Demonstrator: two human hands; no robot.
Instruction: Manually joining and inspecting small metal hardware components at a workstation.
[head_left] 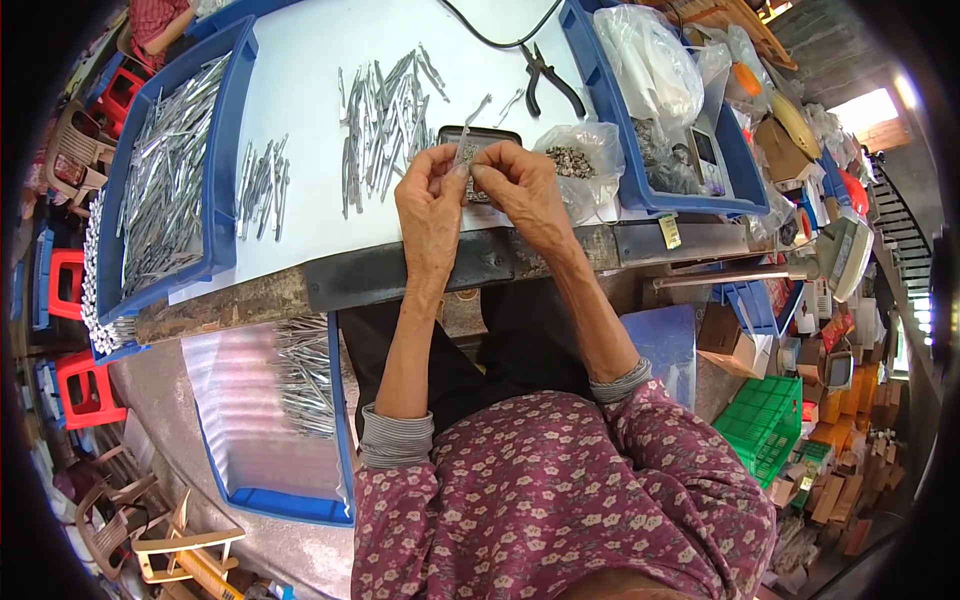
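My left hand [432, 198] pinches a slim silvery metal strip [472, 128] between thumb and fingers, its far end pointing up and away. Close beside it, the thumb and fingers of my right hand [522, 192] are pressed together at the strip's near end; what they grip is too small to make out. Both hands are over a small black tray [512, 134] near the table's front edge, hiding most of it. Right of the tray, a clear plastic bag [606, 146] holds small brownish metal parts [570, 162]. A loose metal strip [511, 102] lies beyond the tray.
Metal strips [392, 125] lie heaped on the white table, with a smaller bunch [263, 190] left of them. Black-handled pliers [546, 78] lie behind. A blue bin [222, 215] full of strips stands left; another blue bin [655, 200] with plastic bags stands right. A blue tray [290, 508] sits below.
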